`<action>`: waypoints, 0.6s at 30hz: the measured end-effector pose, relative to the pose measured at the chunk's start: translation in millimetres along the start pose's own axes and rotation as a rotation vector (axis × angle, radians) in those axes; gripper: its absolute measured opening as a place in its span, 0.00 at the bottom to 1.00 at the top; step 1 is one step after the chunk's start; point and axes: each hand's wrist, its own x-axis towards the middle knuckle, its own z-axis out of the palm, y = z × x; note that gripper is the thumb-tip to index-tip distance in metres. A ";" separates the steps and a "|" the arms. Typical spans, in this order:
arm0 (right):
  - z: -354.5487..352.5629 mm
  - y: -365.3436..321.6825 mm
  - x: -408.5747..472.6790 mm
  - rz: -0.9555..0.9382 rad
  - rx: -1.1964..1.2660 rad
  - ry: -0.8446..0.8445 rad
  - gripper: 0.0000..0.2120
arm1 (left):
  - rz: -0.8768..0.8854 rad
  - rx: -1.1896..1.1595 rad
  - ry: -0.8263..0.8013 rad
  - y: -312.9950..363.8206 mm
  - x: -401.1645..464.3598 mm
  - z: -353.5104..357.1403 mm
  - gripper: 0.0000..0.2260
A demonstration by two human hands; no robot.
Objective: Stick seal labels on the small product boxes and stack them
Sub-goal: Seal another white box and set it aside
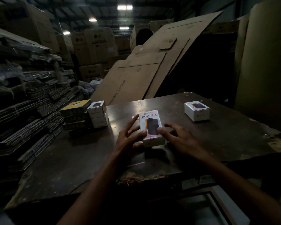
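Far left on dark worn wooden table (71, 159): stack of small white product boxes (98, 114) beside yellow-black boxes (75, 114). L hand (128, 137) grips white "HALLEY 20K" cardboard box (151, 125) at centre, thumb on top; R hand (177, 135) fingers spread, thumb pressing box top. Another white box (197, 110) far right.

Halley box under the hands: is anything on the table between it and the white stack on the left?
Nothing visible. The Halley box lies between the left hand and right hand, and the dark table between it and the white stack looks bare. The single white box sits off to the right, out of that path.
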 end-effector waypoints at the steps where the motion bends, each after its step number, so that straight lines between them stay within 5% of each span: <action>1: 1.1 -0.3 -0.1 -0.008 0.016 -0.018 0.32 | -0.001 -0.007 -0.005 0.0 0.1 -0.6 0.32; 7: 3.7 -4.4 1.2 -0.027 0.151 0.054 0.28 | 0.027 0.069 0.000 -4.2 4.4 -5.4 0.32; 12: 14.5 -2.3 2.2 -0.261 -0.137 0.325 0.33 | 0.052 0.134 0.037 -9.4 8.5 -4.5 0.27; 18: 28.1 -14.2 -5.4 -0.499 -0.271 0.274 0.41 | 0.012 0.190 0.023 -3.0 3.4 -3.0 0.29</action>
